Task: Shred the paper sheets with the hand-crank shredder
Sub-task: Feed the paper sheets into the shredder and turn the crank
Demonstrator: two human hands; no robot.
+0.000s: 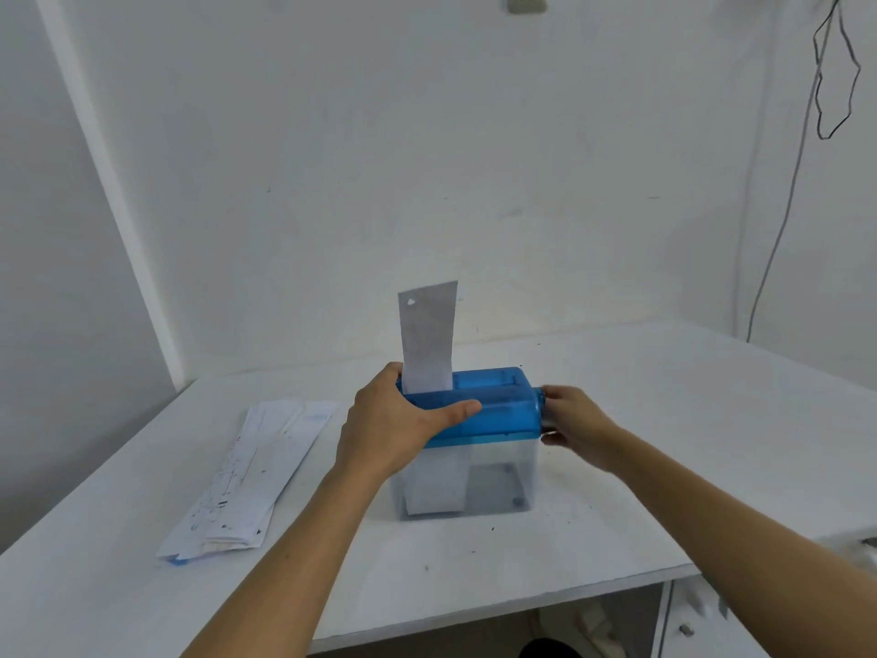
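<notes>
Head view: a single camera looks down over both forearms at a white counter (617, 467) in the corner of a white-walled room.
Task's thing: a small hand-crank shredder (503, 420) stands upright near the middle of the counter. It has a translucent blue plastic top (498, 401) on a clear plastic bin (508, 486).
In the slot: a narrow white paper strip (429, 334) stands up out of the left part of the top, slightly curved, with a small hole near its upper left corner.
In the bin: shredded white paper (434, 489) hangs in the left half.
Left side: the left hand (394, 420) grips the left end of the blue top. Its thumb lies along the front face and its fingers reach over the back edge, just beside the strip.
Right side: the right hand (576, 420) is at the shredder's right end, fingers curled round a grey handle (545, 422) that the hand mostly hides.
Waiting stock: a flat stack of long printed paper sheets (247, 477) lies on the counter, left of the shredder and apart from it.
Surroundings: a thin grey cable (783, 206) runs down the right wall and a black wire (837, 78) loops above it. A white switch (527, 0) sits at the top edge.
</notes>
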